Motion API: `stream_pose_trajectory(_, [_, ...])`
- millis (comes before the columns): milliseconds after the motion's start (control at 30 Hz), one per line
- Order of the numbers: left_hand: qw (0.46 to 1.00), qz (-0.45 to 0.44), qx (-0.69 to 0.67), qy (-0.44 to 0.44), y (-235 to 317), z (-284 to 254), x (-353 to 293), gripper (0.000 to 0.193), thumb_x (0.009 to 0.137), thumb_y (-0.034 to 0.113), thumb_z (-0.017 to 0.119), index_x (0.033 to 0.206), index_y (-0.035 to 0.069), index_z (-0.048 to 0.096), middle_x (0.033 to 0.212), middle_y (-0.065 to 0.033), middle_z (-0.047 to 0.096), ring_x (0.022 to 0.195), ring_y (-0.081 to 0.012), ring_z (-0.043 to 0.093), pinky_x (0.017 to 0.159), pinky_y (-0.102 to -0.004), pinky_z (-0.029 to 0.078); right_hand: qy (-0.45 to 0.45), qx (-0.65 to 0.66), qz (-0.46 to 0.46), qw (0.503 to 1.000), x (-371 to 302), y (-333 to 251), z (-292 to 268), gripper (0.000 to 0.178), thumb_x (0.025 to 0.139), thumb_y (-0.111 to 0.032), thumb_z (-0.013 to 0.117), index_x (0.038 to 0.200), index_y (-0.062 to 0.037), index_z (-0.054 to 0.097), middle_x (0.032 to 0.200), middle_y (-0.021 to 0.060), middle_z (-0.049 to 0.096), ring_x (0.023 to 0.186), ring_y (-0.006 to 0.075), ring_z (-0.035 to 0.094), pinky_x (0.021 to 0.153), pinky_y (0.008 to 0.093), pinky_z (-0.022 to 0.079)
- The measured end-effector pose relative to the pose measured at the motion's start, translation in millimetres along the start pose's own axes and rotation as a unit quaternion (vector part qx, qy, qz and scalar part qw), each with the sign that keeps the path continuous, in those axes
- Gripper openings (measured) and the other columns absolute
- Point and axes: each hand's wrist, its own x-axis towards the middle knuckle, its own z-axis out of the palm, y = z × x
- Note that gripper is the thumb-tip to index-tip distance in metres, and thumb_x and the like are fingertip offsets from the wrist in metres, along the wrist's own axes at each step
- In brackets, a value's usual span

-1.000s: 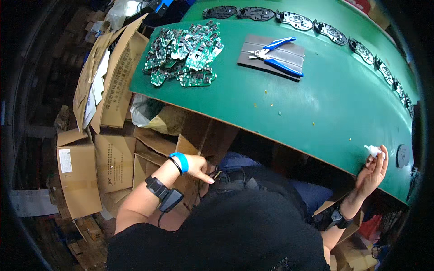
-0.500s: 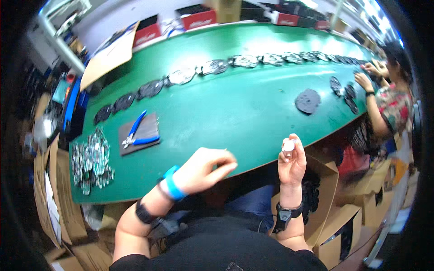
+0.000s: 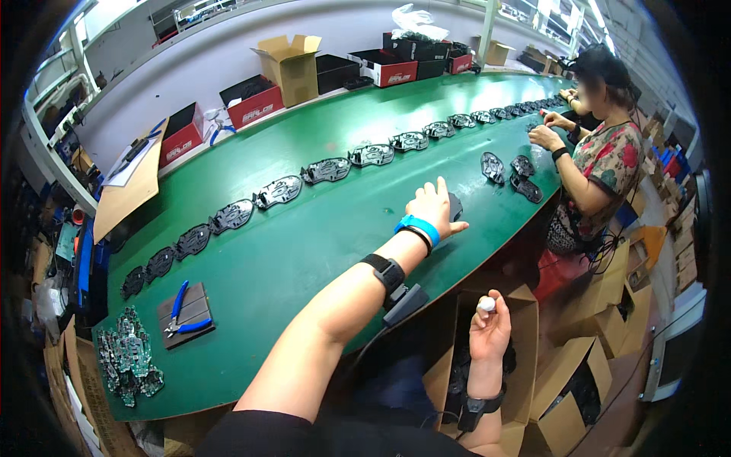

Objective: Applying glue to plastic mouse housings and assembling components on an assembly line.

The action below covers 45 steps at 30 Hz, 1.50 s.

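My left hand [image 3: 430, 207] reaches far over the green table with its fingers stretched out, so it is open. It lies over a dark grey flat piece [image 3: 456, 206], most of which it hides; whether it touches the piece I cannot tell. Near the table's front edge my right hand [image 3: 489, 337] is raised, palm up, its fingers closed on a small white round object [image 3: 486, 304] whose kind I cannot make out. Beyond my left hand a long row of black mouse-shaped shells [image 3: 327, 170] runs across the table. Several more shells [image 3: 493, 167] lie to the right.
Blue-handled cutting pliers [image 3: 178, 311] rest on a dark pad [image 3: 199, 298] at left. Beside them is a pile of green circuit boards [image 3: 129, 354]. A co-worker [image 3: 601, 152] handles parts at the table's right. An open carton [image 3: 525, 327] stands below my right hand; red-and-black boxes [image 3: 255, 109] line the back.
My left hand has moved forward and right, from above the table's front edge to the grey piece, and its fingers have straightened. My right hand still holds the white object. The view has shifted.
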Motion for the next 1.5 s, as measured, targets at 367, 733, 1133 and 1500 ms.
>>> stream_pose_trajectory(367, [0.785, -0.142, -0.59, -0.124, -54.6, -88.4, -64.3, 0.06, 0.072, 0.007, 0.064, 0.123, 0.01, 0.033, 0.106, -0.0087, 0.046, 0.09, -0.013, 0.051, 0.067, -0.0252, 0.049, -0.015, 0.005, 0.024, 1.0, 2.9, 3.9, 19.2, 0.023, 0.088, -0.017, 0.046, 0.102, 0.001, 0.049, 0.079, 0.0069, 0.051, 0.058, 0.0079, 0.045, 0.045, 0.0176, 0.038])
stream_pose_trajectory(733, [0.743, -0.27, -0.612, 0.008, -142.0, -121.6, -261.5, 0.061, 0.07, -0.001, 0.066, 0.121, 0.011, 0.037, 0.092, -0.0037, 0.052, 0.067, -0.0104, 0.054, 0.05, -0.0188, 0.043, -0.124, -0.106, 0.151, 0.975, -22.8, 77.2, 84.4, 0.019, 0.085, -0.014, 0.05, 0.098, -0.0001, 0.05, 0.075, 0.0077, 0.054, 0.058, 0.0075, 0.048, 0.046, 0.0168, 0.037])
stream_pose_trajectory(1133, [0.707, -0.252, -0.661, 0.021, -131.3, -119.7, -301.1, 0.048, 0.086, 0.009, 0.05, 0.128, 0.006, 0.027, 0.093, -0.0081, 0.049, 0.058, -0.0101, 0.052, 0.048, -0.0189, 0.039, -0.174, -0.193, 0.181, 0.949, -43.8, 125.2, 104.2, 0.02, 0.083, -0.008, 0.055, 0.101, 0.0009, 0.051, 0.077, 0.0056, 0.056, 0.058, 0.008, 0.052, 0.049, 0.0179, 0.04])
stream_pose_trajectory(1500, [0.717, -0.229, -0.657, 0.046, -131.2, -119.8, -309.2, 0.048, 0.085, 0.005, 0.049, 0.129, 0.004, 0.028, 0.095, -0.0086, 0.051, 0.057, -0.0094, 0.05, 0.048, -0.0193, 0.037, -0.218, -0.326, 0.06, 0.918, -54.3, 135.8, 119.7, 0.021, 0.082, -0.006, 0.056, 0.101, 0.0019, 0.051, 0.078, 0.0053, 0.057, 0.061, 0.0071, 0.053, 0.05, 0.0165, 0.04])
